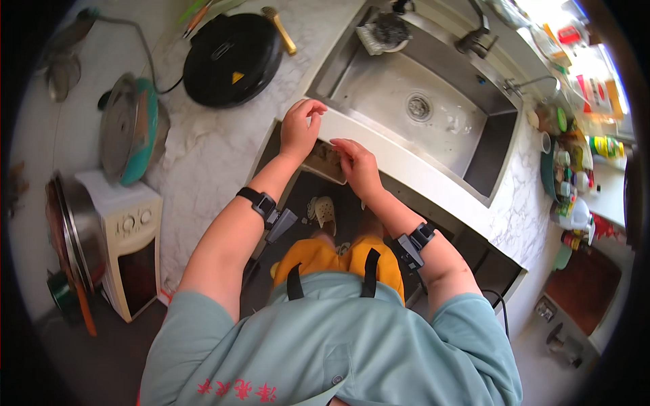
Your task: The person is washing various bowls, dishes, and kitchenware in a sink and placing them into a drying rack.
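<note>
My left hand point(300, 127) is raised at the counter's front edge, its fingers curled and nothing visible in them. To its right, my right hand point(357, 165) hangs over the corner of a small open container point(325, 175) below the counter edge; whether its fingers touch the container is unclear. Brownish contents show inside, partly hidden by the hand. Just beyond both hands lies the stainless steel sink point(406, 94), with a strainer in its drain and a dark scouring pad point(390, 29) on a white item at its far left corner.
A round black electric griddle point(232, 61) and a gold-handled brush point(279, 30) rest on the marble counter at left. Nearer stand a lidded pot point(122, 127) and a white toaster oven point(132, 218). The dark faucet point(473, 43) rises behind the sink; bottles and jars crowd the right.
</note>
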